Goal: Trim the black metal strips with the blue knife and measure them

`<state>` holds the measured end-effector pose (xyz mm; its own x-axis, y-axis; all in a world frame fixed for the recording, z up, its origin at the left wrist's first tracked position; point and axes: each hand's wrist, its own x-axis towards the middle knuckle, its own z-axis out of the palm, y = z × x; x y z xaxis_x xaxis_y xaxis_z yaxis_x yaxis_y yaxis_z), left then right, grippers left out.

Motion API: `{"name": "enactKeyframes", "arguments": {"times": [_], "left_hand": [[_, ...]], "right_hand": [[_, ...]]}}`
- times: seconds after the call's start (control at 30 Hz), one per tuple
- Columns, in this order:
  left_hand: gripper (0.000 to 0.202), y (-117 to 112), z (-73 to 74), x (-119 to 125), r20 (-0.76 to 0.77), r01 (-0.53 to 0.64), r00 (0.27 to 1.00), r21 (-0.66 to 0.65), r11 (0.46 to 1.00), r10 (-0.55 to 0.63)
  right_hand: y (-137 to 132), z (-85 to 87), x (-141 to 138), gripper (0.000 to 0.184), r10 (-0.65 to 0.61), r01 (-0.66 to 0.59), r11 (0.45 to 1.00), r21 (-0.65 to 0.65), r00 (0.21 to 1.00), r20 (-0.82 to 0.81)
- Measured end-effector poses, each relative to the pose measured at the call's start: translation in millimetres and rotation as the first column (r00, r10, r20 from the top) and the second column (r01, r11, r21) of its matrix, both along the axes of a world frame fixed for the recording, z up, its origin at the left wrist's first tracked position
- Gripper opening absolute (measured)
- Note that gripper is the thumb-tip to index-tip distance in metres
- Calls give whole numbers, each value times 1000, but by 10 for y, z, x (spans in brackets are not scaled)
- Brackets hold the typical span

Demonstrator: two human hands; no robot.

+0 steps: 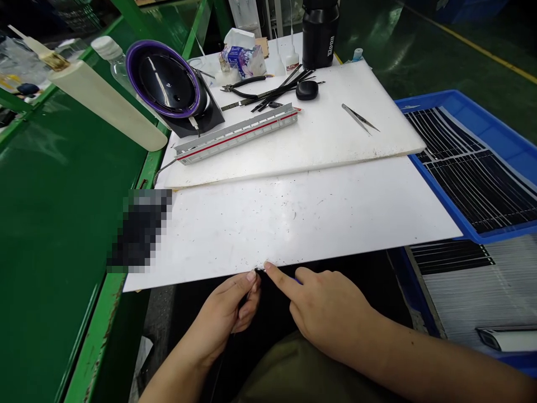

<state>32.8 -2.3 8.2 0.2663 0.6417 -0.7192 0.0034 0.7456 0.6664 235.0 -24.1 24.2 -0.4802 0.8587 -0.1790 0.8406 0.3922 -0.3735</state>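
Both hands are meeting just below the near edge of the large white plastic sheet [293,224], and it is tight work down here. Left hand [229,310] is pinching a small dark piece [259,272] between thumb and fingertips, fingers drawn narrow around it; what the piece is stays too small to tell. Right hand [331,310] is lying beside it with the index finger stretched out and the rest curled, its tip touching the same spot from the right. So the dark piece is sitting right at the sheet's edge, between the two fingertips, already in the left hand's grip. Farther up, slim metal tweezers [359,118] are resting on the thick white board [335,145], well apart from both hands.
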Motion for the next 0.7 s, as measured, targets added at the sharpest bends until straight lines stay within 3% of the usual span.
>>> {"name": "enactKeyframes", "arguments": {"times": [0.33, 0.57, 0.7], "left_hand": [[35, 38, -28, -75, 55, 19, 998, -54, 998, -16], [35, 58, -9, -86, 37, 36, 999, -43, 998, -34], [35, 54, -21, -83, 44, 35, 998, -45, 998, -33]], "right_hand": [[-29, -77, -39, 73, 52, -57, 998, 39, 991, 123], [51, -24, 17, 64, -32, 29, 995, -91, 999, -33], [43, -17, 28, 65, -23, 19, 997, -81, 998, -52]]}}
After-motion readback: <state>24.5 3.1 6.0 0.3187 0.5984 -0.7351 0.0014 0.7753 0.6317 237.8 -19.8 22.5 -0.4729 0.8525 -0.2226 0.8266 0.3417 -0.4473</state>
